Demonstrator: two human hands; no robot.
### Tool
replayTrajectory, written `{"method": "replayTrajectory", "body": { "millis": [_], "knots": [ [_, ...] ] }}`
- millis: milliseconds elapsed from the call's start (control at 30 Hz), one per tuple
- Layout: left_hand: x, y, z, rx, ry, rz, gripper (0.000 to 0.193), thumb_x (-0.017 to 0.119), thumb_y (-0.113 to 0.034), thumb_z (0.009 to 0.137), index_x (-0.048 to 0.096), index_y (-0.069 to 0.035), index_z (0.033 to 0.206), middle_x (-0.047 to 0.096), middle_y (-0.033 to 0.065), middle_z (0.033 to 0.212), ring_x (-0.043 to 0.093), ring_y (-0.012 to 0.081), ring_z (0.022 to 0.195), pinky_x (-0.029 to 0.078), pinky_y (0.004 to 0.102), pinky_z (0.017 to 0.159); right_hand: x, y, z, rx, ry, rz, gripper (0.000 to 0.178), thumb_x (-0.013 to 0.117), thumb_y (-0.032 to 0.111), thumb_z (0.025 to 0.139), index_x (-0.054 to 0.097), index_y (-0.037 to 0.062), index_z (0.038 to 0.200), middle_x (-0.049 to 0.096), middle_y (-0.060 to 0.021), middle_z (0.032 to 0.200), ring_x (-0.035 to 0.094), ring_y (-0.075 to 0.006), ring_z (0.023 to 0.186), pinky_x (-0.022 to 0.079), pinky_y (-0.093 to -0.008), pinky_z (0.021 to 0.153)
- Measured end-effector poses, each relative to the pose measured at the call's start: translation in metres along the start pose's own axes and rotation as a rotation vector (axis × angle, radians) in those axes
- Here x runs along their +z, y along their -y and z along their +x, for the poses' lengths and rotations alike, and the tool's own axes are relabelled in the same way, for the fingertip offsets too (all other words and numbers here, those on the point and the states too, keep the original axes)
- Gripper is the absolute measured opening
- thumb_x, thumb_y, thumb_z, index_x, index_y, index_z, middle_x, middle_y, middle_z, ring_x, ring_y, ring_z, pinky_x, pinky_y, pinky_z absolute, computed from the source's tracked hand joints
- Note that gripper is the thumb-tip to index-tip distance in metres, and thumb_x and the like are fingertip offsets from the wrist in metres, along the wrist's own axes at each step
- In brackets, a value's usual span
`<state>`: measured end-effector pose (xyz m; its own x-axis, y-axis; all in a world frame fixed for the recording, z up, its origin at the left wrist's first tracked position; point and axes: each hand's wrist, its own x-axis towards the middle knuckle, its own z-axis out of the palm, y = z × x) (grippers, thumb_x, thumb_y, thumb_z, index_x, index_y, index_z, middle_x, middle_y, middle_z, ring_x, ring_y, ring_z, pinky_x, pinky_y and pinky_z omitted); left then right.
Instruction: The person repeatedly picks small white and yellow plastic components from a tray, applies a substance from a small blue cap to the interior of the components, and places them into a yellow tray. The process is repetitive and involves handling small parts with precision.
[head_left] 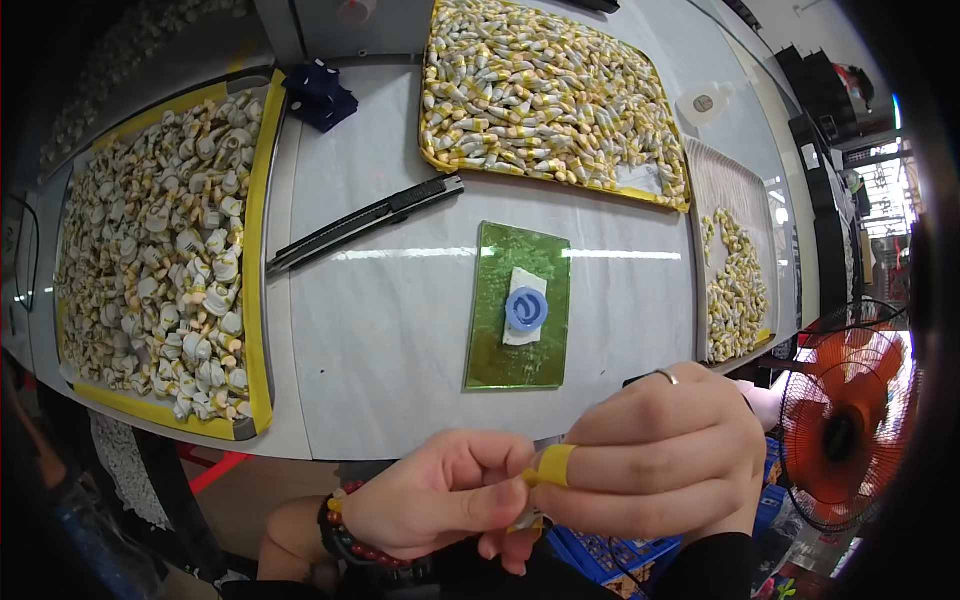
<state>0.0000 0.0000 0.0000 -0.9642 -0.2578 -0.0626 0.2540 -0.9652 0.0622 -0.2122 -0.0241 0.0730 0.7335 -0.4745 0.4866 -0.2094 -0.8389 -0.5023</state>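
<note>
Grip of left hand (pixel 435 505): narrow, pinching small grey-and-yellow piece (pixel 528 516), mostly hidden | grip of right hand (pixel 668 450): bent in close, cannot tell hold | place: before near edge of white worktop (pixel 385 330), apparently for close two-handed handling

Bright glare streak across the pale tabletop (pixel 390 330), washed-out light at right, bent edges, black corners

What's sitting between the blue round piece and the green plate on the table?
A small white rectangular piece: in the head view it lies on the green plate, with the blue round piece on top.
</note>
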Motion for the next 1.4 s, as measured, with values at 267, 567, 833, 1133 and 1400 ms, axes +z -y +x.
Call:
{"method": "replayTrajectory", "body": {
  "millis": [267, 567, 833, 1133, 1400],
  "knots": [
    [0.011, 0.011, -0.001, 0.532, -0.256, 0.516, 0.024, 0.068, -0.005, 0.082, 0.055, 0.003, 0.101, 0.063, 0.0075, 0.093, 0.061, 0.012, 0.088, 0.048, 0.0248, 0.077, 0.008, 0.025, 0.005, 0.379, -0.145, 0.047, 0.017, 0.056, 0.013, 0.076, 0.069, 0.0031, 0.08, 0.066, -0.0059, 0.08, 0.061, -0.0188, 0.069, 0.049, -0.0254, 0.058],
    [0.017, 0.003, -0.002, 0.613, -0.316, 1.097, 0.032, 0.08, -0.011, 0.07, 0.061, 0.006, 0.09, 0.064, 0.0133, 0.081, 0.061, 0.0141, 0.069, 0.047, 0.0247, 0.06, 0.002, 0.033, -0.008, 0.196, -0.086, -0.077, 0.01, 0.065, 0.005, 0.071, 0.068, 0.0023, 0.081, 0.064, -0.0067, 0.081, 0.059, -0.0182, 0.068, 0.049, -0.0287, 0.059],
    [0.017, 0.022, 0.0, 0.707, -0.515, 0.674, 0.033, 0.077, -0.011, 0.073, 0.056, 0.008, 0.091, 0.063, 0.0167, 0.076, 0.065, 0.0204, 0.072, 0.056, 0.0357, 0.07, -0.036, 0.021, -0.025, 0.196, -0.407, -0.571, 0.013, 0.065, 0.004, 0.07, 0.067, 0.0046, 0.082, 0.062, -0.0076, 0.081, 0.057, -0.0195, 0.071, 0.044, -0.0275, 0.059],
    [0.0, 0.014, -0.008, 0.593, -0.318, 0.662, 0.033, 0.074, -0.005, 0.073, 0.055, 0.008, 0.096, 0.064, 0.0174, 0.084, 0.067, 0.0223, 0.079, 0.056, 0.0365, 0.074, -0.102, -0.064, -0.116, 1.083, 0.016, -0.48, 0.017, 0.063, 0.001, 0.075, 0.061, -0.0007, 0.092, 0.062, -0.0121, 0.081, 0.06, -0.0225, 0.073, 0.049, -0.03, 0.063],
    [-0.003, 0.012, -0.014, 0.565, -0.309, 0.617, 0.032, 0.074, 0.001, 0.072, 0.055, 0.008, 0.097, 0.062, 0.0168, 0.092, 0.067, 0.0243, 0.085, 0.056, 0.0355, 0.076, -0.089, -0.076, -0.124, 1.079, -0.054, -0.503, 0.014, 0.057, -0.002, 0.075, 0.059, -0.0029, 0.088, 0.06, -0.0142, 0.082, 0.059, -0.0243, 0.068, 0.048, -0.0302, 0.062]
  ]
}}
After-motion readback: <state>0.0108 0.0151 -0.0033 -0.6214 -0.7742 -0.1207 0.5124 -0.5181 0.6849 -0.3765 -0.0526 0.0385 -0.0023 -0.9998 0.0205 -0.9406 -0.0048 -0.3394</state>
